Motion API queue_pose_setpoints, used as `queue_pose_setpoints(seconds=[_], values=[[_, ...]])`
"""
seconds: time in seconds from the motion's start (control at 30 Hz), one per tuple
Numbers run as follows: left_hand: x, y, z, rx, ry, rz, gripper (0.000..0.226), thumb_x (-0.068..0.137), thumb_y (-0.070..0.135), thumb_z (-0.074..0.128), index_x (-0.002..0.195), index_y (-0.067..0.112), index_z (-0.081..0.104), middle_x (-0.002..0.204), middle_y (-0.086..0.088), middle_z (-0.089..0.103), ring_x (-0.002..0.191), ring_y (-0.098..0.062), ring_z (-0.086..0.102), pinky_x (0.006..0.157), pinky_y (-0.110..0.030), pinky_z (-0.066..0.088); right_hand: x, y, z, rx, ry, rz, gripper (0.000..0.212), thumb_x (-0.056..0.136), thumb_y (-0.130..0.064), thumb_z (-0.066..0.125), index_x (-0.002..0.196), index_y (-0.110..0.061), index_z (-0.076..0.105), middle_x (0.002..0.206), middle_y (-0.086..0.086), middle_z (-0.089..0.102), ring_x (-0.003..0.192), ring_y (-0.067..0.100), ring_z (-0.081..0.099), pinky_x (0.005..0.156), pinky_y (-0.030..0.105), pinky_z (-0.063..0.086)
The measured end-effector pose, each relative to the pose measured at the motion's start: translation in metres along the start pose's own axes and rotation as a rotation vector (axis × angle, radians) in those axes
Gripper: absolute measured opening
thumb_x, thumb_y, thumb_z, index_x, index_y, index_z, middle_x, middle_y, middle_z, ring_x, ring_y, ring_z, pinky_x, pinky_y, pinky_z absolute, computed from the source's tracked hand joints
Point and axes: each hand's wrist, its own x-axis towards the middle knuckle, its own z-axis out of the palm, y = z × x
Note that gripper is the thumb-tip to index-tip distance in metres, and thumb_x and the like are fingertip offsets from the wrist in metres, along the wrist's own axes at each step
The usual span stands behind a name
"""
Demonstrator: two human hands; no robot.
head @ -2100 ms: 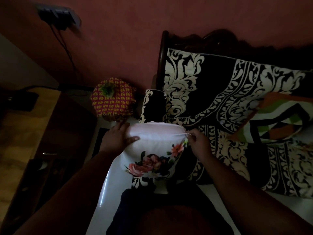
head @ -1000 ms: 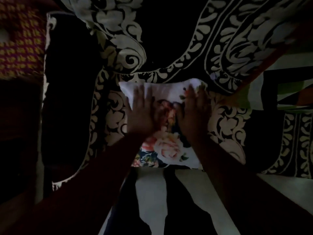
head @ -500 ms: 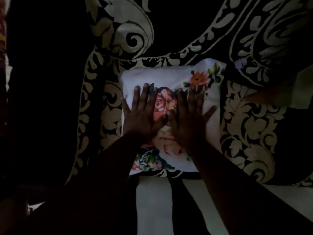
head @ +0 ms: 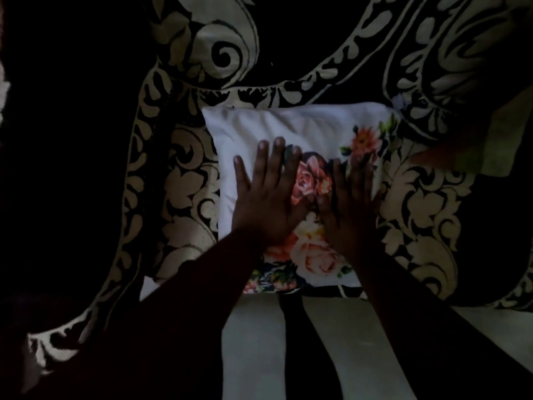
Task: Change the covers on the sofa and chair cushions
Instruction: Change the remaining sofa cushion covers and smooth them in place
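While both palms lie flat on the cushion, the step in hand looks like smoothing and settling its fresh cover, and it goes best with even, spreading pressure. The left hand [head: 266,202] rests with straight, spread fingers on the white left part of the floral cushion [head: 291,131], and the right hand [head: 347,209] lies just beside it, fingers straight and close together over the printed roses; neither grips anything. From there, I judge the palms should slide outward toward the left and right edges, then toward the far corners, so the filling sits square inside the cover and the faint creases in the white fabric near the far edge flatten out. Pressing hard in the middle alone would likely bunch the stuffing. The cushion lies flat on the black-and-cream patterned sofa cover [head: 184,180], its near edge at the seat's front. At the far right another cushion [head: 501,145] shows dimly, too dark to read.
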Motion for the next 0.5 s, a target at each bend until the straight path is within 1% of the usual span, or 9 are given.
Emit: queue_pose_setpoints(seconds=[0.03, 0.07, 0.13, 0.2, 0.23, 0.3, 0.4, 0.5], values=[[-0.006, 0.008, -0.004, -0.032, 0.02, -0.02, 0.078, 0.103, 0.058, 0.033, 0.163, 0.013, 0.011, 0.17, -0.015, 0.0, 0.157, -0.034, -0.005, 0.118, -0.069, 0.003, -0.005, 0.003, -0.003, -0.043, 0.008, 0.003, 0.07, 0.103, -0.066, 0.017, 0.161, -0.027, 0.018, 0.17, 0.008, 0.006, 0.156, 0.03, 0.001, 0.117, 0.07, 0.006], [-0.01, 0.014, -0.007, -0.059, 0.039, -0.058, 0.073, 0.105, 0.051, 0.034, 0.163, 0.014, 0.01, 0.17, -0.015, -0.002, 0.157, -0.033, -0.005, 0.12, -0.068, 0.003, -0.005, 0.002, -0.009, -0.109, 0.011, 0.005, 0.07, 0.103, -0.066, 0.019, 0.161, -0.027, 0.019, 0.169, 0.009, 0.007, 0.156, 0.032, 0.002, 0.117, 0.071, 0.003], [-0.021, 0.025, -0.008, -0.092, 0.056, -0.177, 0.067, 0.108, 0.044, 0.032, 0.163, 0.016, 0.007, 0.17, -0.012, -0.004, 0.157, -0.029, -0.006, 0.121, -0.065, 0.004, 0.005, -0.008, -0.022, -0.256, 0.019, -0.038, 0.071, 0.103, -0.062, 0.024, 0.161, -0.021, 0.02, 0.169, 0.012, 0.006, 0.156, 0.035, 0.001, 0.115, 0.072, -0.002], [-0.034, 0.032, -0.001, -0.116, 0.048, -0.281, 0.065, 0.108, 0.044, 0.031, 0.163, 0.018, 0.008, 0.17, -0.01, -0.002, 0.157, -0.028, -0.006, 0.122, -0.064, 0.004, 0.013, -0.019, -0.03, -0.284, 0.035, -0.14, 0.073, 0.102, -0.058, 0.028, 0.161, -0.017, 0.018, 0.169, 0.014, 0.005, 0.155, 0.036, -0.001, 0.114, 0.075, 0.004], [-0.038, 0.033, 0.002, -0.119, 0.036, -0.302, 0.066, 0.108, 0.045, 0.032, 0.163, 0.018, 0.009, 0.171, -0.01, -0.002, 0.157, -0.028, -0.006, 0.122, -0.064, 0.004, 0.015, -0.021, -0.03, -0.264, 0.035, -0.168, 0.073, 0.101, -0.057, 0.029, 0.162, -0.019, 0.015, 0.169, 0.013, 0.004, 0.155, 0.036, -0.002, 0.113, 0.075, 0.008], [-0.034, 0.028, 0.009, -0.108, 0.012, -0.298, 0.07, 0.106, 0.049, 0.034, 0.163, 0.018, 0.008, 0.171, -0.009, -0.003, 0.157, -0.028, -0.008, 0.121, -0.065, 0.001, 0.019, -0.021, -0.021, -0.212, 0.034, -0.161, 0.073, 0.101, -0.057, 0.03, 0.162, -0.023, 0.009, 0.169, 0.012, 0.001, 0.155, 0.036, -0.004, 0.111, 0.075, 0.011], [-0.009, 0.008, 0.02, -0.086, 0.01, -0.277, 0.072, 0.105, 0.053, 0.029, 0.164, 0.02, 0.005, 0.171, -0.007, -0.005, 0.157, -0.027, -0.01, 0.12, -0.067, -0.001, 0.036, -0.025, -0.003, -0.147, 0.045, -0.108, 0.07, 0.102, -0.059, 0.029, 0.162, -0.027, 0.011, 0.17, 0.008, 0.002, 0.156, 0.033, -0.004, 0.112, 0.074, 0.006], [0.024, -0.009, 0.025, -0.058, -0.008, -0.267, 0.076, 0.102, 0.06, 0.027, 0.164, 0.022, 0.003, 0.171, -0.006, -0.006, 0.157, -0.028, -0.01, 0.118, -0.069, -0.001, 0.068, -0.027, 0.005, -0.126, 0.027, -0.074, 0.069, 0.102, -0.063, 0.024, 0.162, -0.032, 0.01, 0.17, 0.002, 0.0, 0.156, 0.028, -0.007, 0.114, 0.073, 0.003]])
